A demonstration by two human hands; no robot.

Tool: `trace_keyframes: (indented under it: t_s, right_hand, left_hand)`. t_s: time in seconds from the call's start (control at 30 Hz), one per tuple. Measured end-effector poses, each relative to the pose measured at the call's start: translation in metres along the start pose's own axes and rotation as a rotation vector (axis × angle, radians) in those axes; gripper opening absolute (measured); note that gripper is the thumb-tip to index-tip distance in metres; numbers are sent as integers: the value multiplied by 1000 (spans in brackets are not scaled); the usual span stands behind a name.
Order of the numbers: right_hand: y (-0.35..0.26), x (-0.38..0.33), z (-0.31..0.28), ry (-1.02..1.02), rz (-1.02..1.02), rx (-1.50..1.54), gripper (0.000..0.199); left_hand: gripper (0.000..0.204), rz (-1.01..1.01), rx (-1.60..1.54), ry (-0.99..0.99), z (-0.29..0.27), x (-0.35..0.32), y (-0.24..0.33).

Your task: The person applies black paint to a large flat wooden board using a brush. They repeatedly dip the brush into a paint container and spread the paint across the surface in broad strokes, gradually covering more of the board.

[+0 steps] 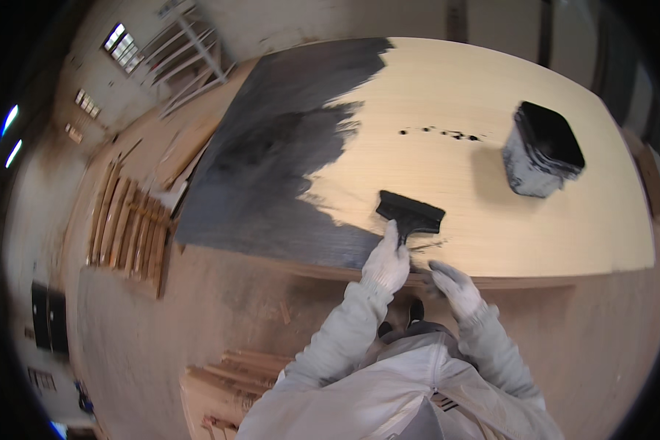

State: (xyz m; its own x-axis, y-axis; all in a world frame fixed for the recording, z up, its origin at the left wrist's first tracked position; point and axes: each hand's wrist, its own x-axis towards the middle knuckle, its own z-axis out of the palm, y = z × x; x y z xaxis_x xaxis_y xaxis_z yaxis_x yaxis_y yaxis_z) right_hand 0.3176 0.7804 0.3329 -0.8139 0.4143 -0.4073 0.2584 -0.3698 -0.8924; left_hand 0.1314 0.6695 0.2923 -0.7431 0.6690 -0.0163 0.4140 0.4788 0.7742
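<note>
My gloved left hand (pixel 386 265) is closed round the handle of a wide scraper (pixel 411 213), whose broad head is coated black. The scraper is over the bare pale part of a large board (pixel 565 242), close to its front edge. Dark grey-black coating (pixel 257 176) covers the board's left part, with a ragged border. My gloved right hand (pixel 458 287) is by the front edge, to the right of the left hand. Its fingers are partly stretched out and dark-stained, with no held thing visible. A bucket (pixel 524 172) smeared with black stands on the board's right part.
Several black drops (pixel 455 135) dot the pale surface left of the bucket. Stacked timber pieces (pixel 128 227) lie on the floor at the left, and more boards (pixel 235 381) lie near at the lower left. A metal frame (pixel 191 55) stands by the far-left wall.
</note>
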Motion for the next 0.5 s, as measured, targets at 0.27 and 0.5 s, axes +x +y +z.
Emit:
trace_keyframes:
  t_s: [0.27, 0.5]
  right_hand:
    - [-30, 19, 2, -15, -99, 331, 37]
    - [-159, -23, -96, 29, -264, 113, 41]
  left_hand:
    - [81, 316, 41, 222, 26, -66, 108]
    - [89, 786, -50, 320, 60, -46, 208]
